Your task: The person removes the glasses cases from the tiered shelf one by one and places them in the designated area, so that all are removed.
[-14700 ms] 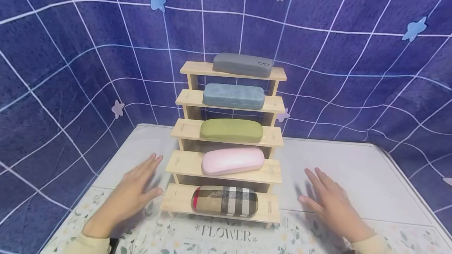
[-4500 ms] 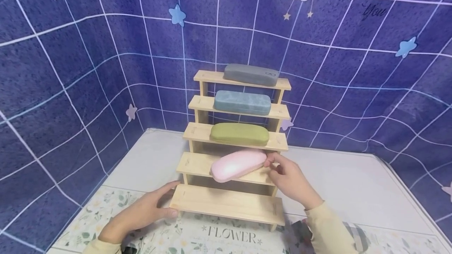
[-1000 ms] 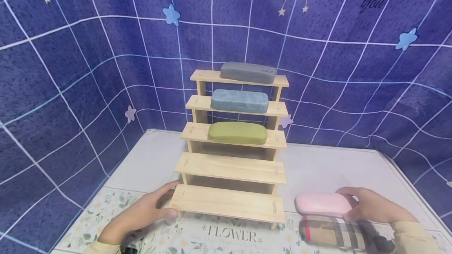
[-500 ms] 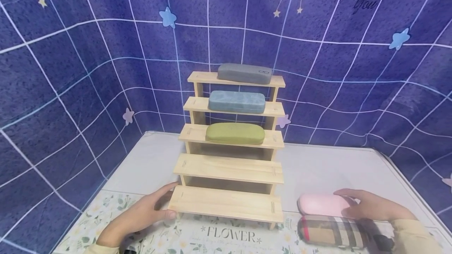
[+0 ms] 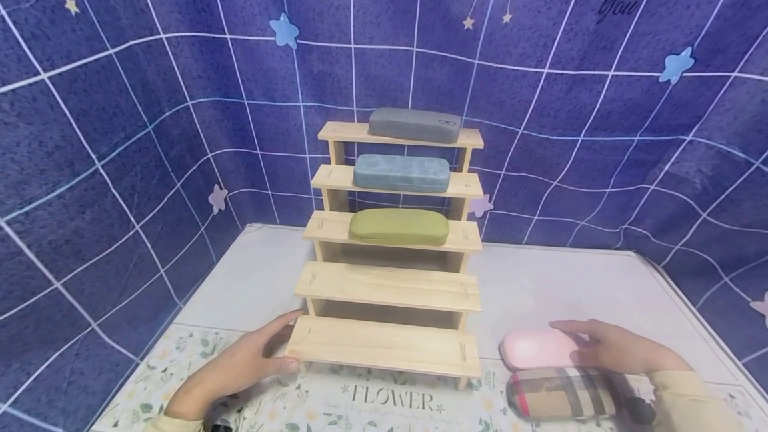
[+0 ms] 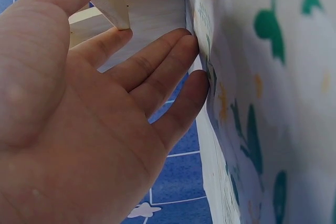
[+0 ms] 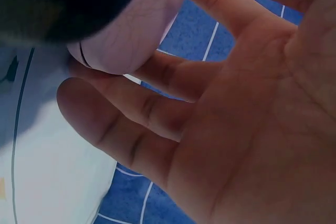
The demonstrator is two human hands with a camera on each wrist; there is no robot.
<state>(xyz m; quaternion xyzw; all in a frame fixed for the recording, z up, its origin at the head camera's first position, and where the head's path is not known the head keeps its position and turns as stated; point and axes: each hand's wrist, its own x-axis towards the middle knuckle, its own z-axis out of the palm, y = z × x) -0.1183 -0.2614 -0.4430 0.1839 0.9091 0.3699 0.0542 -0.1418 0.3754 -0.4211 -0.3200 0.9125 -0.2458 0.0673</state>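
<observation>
A stepped wooden rack (image 5: 384, 347) stands mid-table. Its upper three steps bear a grey glasses case (image 5: 414, 125), a blue glasses case (image 5: 401, 173) and a green glasses case (image 5: 399, 227); the lower two steps are bare. My left hand (image 5: 234, 369) rests against the left end of the lowest step, its fingers loosely extended. To the right of the rack, my right hand (image 5: 624, 347) holds the right end of a pink glasses case (image 5: 531, 350) on the table. A plaid glasses case (image 5: 549, 393) lies just in front of it, close alongside. In the right wrist view, fingers surround the pink case (image 7: 131, 35).
The table's cover is plain white (image 5: 540, 285) at the back and a floral print with the word FLOWER (image 5: 393, 397) at the front. Blue grid-patterned cloth (image 5: 180, 119) hangs behind and at both sides.
Over the earlier frames, the plaid and pink cases went from the lowest two steps to the table at right. In the last half second, my right hand and the pink case shifted slightly left.
</observation>
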